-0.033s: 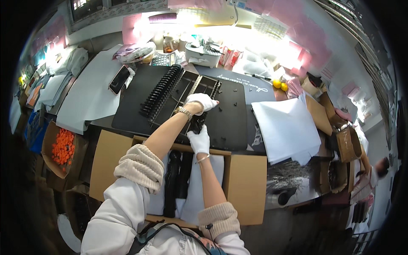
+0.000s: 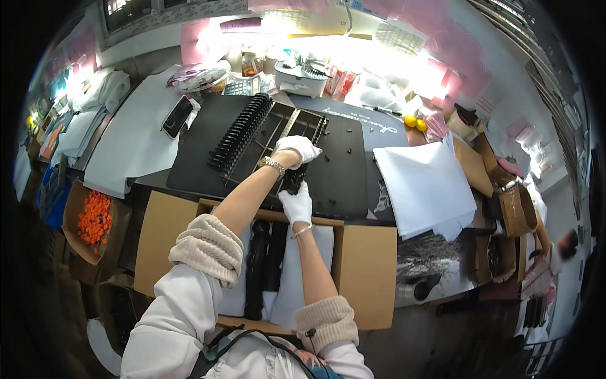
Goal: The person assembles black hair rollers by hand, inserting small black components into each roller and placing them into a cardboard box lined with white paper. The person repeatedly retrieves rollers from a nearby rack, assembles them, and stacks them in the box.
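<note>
- My left hand [image 2: 297, 148], in a white glove with a metal watch band at the wrist, reaches out over the black tray [image 2: 297, 123]; its fingers are curled over a small black piece at the tray's near edge, though I cannot tell how firmly they close on it
- My right hand [image 2: 297, 203], also white-gloved, sits just below the left one; it is closed around a stack of black parts [image 2: 292, 180] that runs up between the two hands
- The tray lies on a black mat [image 2: 344, 170] in the middle of the bench; a long row of black comb-like pieces [image 2: 241, 132] stands along the tray's left side; a few small black bits lie scattered on the mat to the right
- An open cardboard box [image 2: 369, 265] sits right below my hands, flaps spread; inside it I see white paper and a dark bundle [image 2: 265, 265] lying lengthwise
- A phone [image 2: 177, 117] rests on white sheets to the left; a box of orange pieces [image 2: 95, 218] sits at far left; a stack of white paper [image 2: 423, 189] lies to the right of the mat
</note>
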Available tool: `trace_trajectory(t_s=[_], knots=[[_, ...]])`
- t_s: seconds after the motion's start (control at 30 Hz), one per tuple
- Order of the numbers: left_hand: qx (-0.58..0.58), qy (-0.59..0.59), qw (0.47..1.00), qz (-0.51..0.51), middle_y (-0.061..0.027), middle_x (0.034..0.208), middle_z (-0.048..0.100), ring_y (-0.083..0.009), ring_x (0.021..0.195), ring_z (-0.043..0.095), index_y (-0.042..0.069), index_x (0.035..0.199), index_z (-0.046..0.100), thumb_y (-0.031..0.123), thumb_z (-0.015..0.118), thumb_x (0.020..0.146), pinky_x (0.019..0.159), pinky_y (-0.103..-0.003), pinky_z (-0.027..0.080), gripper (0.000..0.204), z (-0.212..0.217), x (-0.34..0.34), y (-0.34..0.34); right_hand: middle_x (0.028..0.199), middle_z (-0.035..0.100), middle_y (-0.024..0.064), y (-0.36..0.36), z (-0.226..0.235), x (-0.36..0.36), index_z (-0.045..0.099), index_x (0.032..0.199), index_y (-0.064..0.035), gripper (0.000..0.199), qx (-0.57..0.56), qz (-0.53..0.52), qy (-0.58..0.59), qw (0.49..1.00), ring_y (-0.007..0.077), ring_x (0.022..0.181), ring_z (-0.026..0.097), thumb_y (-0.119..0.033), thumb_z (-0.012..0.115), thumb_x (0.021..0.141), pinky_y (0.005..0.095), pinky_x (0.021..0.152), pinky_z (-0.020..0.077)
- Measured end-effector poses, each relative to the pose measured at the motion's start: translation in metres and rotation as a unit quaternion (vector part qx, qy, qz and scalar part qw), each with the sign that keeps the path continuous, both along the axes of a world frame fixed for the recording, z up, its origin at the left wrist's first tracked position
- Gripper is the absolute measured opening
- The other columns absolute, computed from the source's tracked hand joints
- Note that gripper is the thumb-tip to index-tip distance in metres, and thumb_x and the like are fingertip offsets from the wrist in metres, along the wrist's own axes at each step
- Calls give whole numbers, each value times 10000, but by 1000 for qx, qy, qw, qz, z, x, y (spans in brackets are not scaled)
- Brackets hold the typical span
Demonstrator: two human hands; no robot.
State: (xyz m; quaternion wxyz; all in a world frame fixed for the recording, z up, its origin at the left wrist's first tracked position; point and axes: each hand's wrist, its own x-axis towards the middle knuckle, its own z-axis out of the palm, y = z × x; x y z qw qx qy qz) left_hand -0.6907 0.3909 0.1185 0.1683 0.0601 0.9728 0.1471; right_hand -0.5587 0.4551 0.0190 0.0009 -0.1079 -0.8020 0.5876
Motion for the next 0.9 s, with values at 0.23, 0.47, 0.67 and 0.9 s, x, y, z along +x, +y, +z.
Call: trace_trajectory(t_s=[0.23, 0.47, 0.67, 0.9], knots=[[26, 63, 997, -33, -204, 1077, 716, -372, 1044, 691, 62, 1025, 762, 267, 527, 800, 880, -413, 545, 384, -14, 32, -11, 955, 726, 198, -12, -28, -25, 646, 1078, -76, 406, 2, -50, 28, 998, 381, 945, 698, -281, 760, 746, 416, 809, 543], [42, 97, 992, -62, -226, 957, 710, -371, 929, 696, 56, 933, 760, 363, 544, 814, 835, -403, 544, 394, -17, 56, -19, 1154, 715, 107, -9, -25, -44, 597, 1233, -14, 528, -29, 22, -53, 998, 234, 1059, 682, -156, 793, 764, 327, 906, 525], [45, 39, 996, -62, -239, 991, 698, -369, 952, 690, 34, 965, 751, 365, 511, 823, 836, -392, 536, 432, -10, 61, -19, 1427, 568, 59, -8, -16, -44, 533, 1388, -115, 437, 290, 186, -68, 936, 214, 1334, 500, -297, 430, 1005, 329, 1116, 372], [57, 67, 989, -116, -219, 1109, 698, -374, 1038, 667, 26, 1037, 735, 413, 552, 847, 884, -429, 539, 469, 3, 73, -24, 1476, 518, 40, -8, -23, -49, 501, 1428, -155, 457, 359, 185, -60, 913, 211, 1363, 471, -346, 413, 1022, 331, 1126, 365]])
